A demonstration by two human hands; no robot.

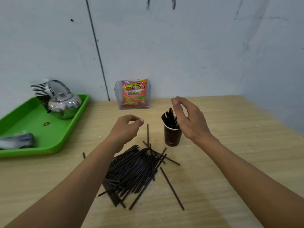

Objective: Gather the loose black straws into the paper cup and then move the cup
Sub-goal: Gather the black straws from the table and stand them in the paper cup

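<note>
Both hands hover empty, left hand (127, 127) loosely curled, right hand (189, 120) spread beside the paper cup (172, 135).

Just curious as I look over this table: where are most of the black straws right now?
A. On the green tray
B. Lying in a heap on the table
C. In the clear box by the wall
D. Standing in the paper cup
B: the big pile of straws lies on the wooden table in front of the paper cup, which holds only a small bunch upright.
</note>
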